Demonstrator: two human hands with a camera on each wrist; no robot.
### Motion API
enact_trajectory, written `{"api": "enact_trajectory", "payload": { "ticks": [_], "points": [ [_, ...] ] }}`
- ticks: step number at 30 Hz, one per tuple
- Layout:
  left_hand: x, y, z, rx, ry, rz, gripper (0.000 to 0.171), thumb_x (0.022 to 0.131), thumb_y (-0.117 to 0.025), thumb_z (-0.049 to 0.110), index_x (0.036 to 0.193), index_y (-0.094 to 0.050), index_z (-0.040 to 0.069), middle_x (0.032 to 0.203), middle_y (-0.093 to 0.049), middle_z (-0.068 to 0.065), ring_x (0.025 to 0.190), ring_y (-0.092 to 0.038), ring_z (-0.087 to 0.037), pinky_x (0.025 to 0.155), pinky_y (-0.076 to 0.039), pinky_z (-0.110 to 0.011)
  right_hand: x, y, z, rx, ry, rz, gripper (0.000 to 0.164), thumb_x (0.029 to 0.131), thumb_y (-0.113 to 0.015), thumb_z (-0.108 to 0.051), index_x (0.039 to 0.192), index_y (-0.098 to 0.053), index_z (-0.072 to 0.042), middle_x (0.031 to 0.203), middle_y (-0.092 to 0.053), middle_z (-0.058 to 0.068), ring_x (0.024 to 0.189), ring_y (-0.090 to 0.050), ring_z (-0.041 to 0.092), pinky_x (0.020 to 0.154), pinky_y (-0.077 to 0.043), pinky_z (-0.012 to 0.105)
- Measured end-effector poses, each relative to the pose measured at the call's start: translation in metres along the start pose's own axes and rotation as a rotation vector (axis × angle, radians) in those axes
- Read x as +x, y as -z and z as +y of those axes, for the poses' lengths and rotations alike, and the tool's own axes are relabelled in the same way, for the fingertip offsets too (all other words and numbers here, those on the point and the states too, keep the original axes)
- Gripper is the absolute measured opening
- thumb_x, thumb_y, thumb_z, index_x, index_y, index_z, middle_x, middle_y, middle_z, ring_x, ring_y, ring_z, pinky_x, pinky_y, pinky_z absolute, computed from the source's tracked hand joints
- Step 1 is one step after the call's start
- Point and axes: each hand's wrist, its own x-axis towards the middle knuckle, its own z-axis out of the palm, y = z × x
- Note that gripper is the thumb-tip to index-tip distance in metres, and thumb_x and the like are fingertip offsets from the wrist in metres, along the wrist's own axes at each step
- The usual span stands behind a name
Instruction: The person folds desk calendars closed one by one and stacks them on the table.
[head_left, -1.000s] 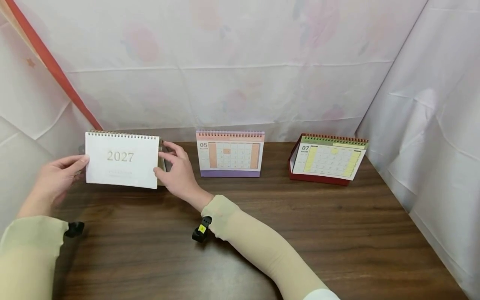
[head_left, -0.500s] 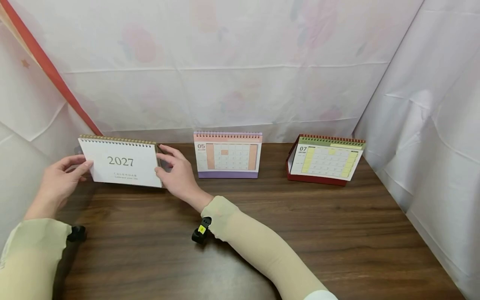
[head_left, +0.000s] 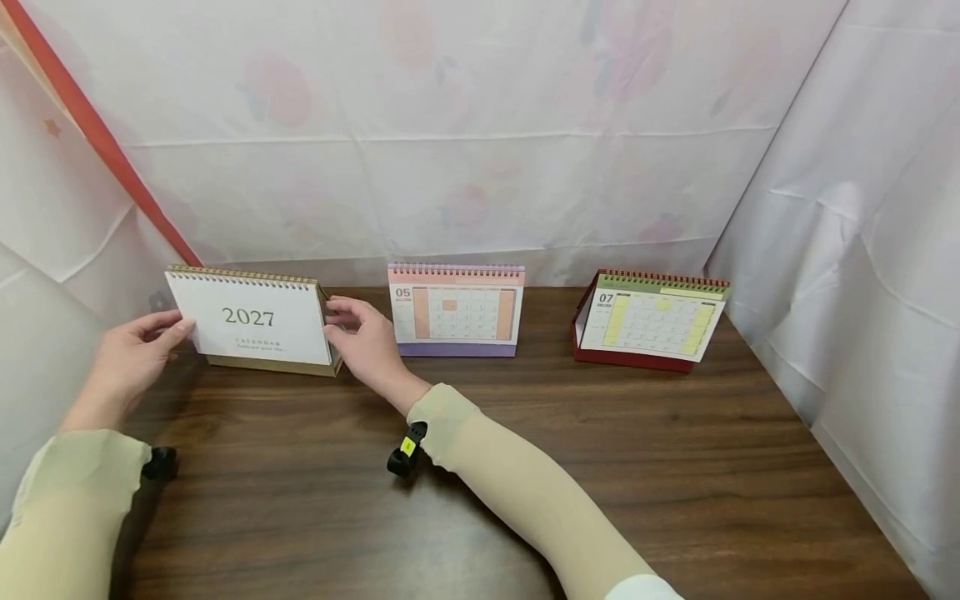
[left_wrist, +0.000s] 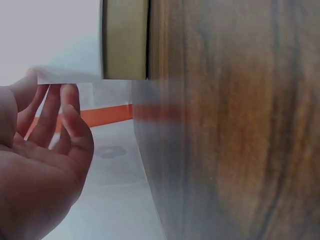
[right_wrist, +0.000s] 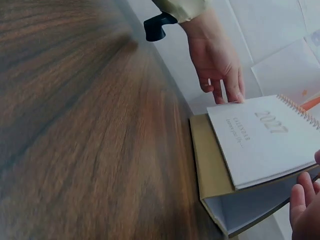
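My left hand (head_left: pixel 135 358) pinches the left edge of the 2027 calendar (head_left: pixel 251 321), thumb on the white front page and fingers behind it. My right hand (head_left: pixel 366 342) is at the right edge, thumb against the pages and the other fingers bent close by; the span between them is narrow, and I cannot tell whether they grip. The calendar stands like a tent at the left of the dark wooden surface (head_left: pixel 675 467), coil on top, tan base showing below the pages. To its right, apart from it, stands the 05 calendar (head_left: pixel 456 310), orange and white over a purple base. Farther right, the 07 calendar (head_left: pixel 645 323) stands turned at an angle on a red base. White cloth (head_left: pixel 465 92) hangs behind all three, and a red strip (head_left: pixel 105 137) slants down behind the 2027 calendar. A black band (head_left: pixel 407 450) is at my right wrist.
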Motion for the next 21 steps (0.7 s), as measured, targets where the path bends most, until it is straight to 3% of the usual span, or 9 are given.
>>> {"api": "enact_trajectory", "payload": {
  "ticks": [4, 8, 10, 13, 17, 21],
  "points": [
    [0.003, 0.0, 0.004, -0.012, -0.03, -0.007, 0.054, 0.101, -0.053, 0.044, 0.134, -0.052, 0.002, 0.096, -0.052, 0.027, 0.08, -0.054, 0.007, 0.066, -0.048, -0.012, 0.004, 0.0, 0.004, -0.078, -0.024, -0.024, 0.026, 0.095, -0.07, -0.017, 0.121, -0.073, -0.01, 0.135, -0.061, -0.007, 0.107, -0.059, -0.004, 0.084, -0.048, 0.014],
    [0.007, -0.001, 0.011, 0.007, -0.044, -0.011, 0.058, 0.104, -0.044, 0.047, 0.138, -0.048, 0.0, 0.108, -0.053, 0.015, 0.082, -0.054, 0.006, 0.068, -0.045, -0.011, 0.007, 0.0, 0.005, -0.112, -0.025, -0.011, 0.025, 0.096, -0.07, -0.024, 0.116, -0.076, -0.01, 0.134, -0.062, -0.007, 0.112, -0.058, -0.003, 0.081, -0.047, 0.011],
    [0.008, -0.003, 0.014, 0.0, -0.046, -0.005, 0.06, 0.104, -0.042, 0.047, 0.139, -0.047, -0.001, 0.108, -0.053, 0.015, 0.082, -0.054, 0.008, 0.068, -0.045, -0.011, 0.008, 0.0, 0.006, -0.114, -0.028, 0.002, 0.024, 0.095, -0.071, -0.022, 0.113, -0.077, -0.009, 0.133, -0.063, -0.006, 0.112, -0.059, -0.002, 0.08, -0.047, 0.01],
    [0.009, -0.006, 0.016, -0.065, -0.057, 0.009, 0.043, 0.103, -0.044, 0.046, 0.127, -0.058, 0.013, 0.099, -0.057, 0.023, 0.079, -0.056, 0.008, 0.067, -0.046, -0.01, 0.008, -0.002, 0.007, -0.124, -0.02, 0.027, 0.02, 0.093, -0.073, -0.019, 0.108, -0.078, -0.007, 0.129, -0.065, -0.006, 0.109, -0.061, -0.002, 0.078, -0.048, 0.01],
    [0.009, -0.009, 0.013, -0.186, -0.047, 0.044, 0.02, 0.101, -0.051, 0.043, 0.113, -0.062, 0.031, 0.084, -0.061, 0.029, 0.074, -0.058, 0.004, 0.064, -0.047, -0.011, 0.008, -0.004, 0.009, -0.135, 0.002, 0.057, 0.016, 0.091, -0.075, -0.017, 0.103, -0.08, -0.008, 0.124, -0.068, -0.006, 0.103, -0.063, -0.003, 0.076, -0.048, 0.009],
    [0.006, -0.007, 0.007, -0.272, -0.004, 0.081, 0.032, 0.098, -0.06, 0.039, 0.127, -0.067, 0.028, 0.085, -0.063, 0.028, 0.072, -0.06, 0.003, 0.062, -0.048, -0.011, 0.007, -0.005, 0.008, -0.137, 0.0, 0.054, 0.015, 0.091, -0.075, -0.018, 0.101, -0.08, -0.008, 0.121, -0.069, -0.008, 0.101, -0.063, -0.004, 0.074, -0.048, 0.009]
  ]
}}
